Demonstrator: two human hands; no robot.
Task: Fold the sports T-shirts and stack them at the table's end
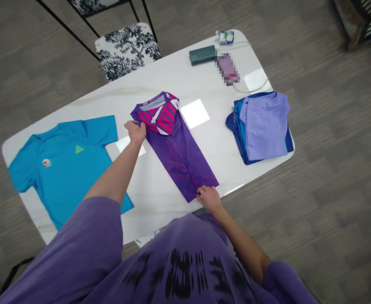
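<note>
A purple shirt with a pink-and-white patterned upper part lies folded into a long narrow strip on the white table. My left hand is closed at its left edge, just below the collar, with fingers pinching the cloth. Down at the hem, my right hand pinches the corner nearest me. To the left, a bright blue T-shirt is spread out flat, partly covered by my left forearm. A stack of folded clothes sits on the right, a lavender shirt on top and a dark blue garment underneath.
The white table has rounded corners. Toward its far right end are a dark green box-shaped item, a blurred phone-like object, a small packet and a white cable. A patterned chair stands beyond the far edge.
</note>
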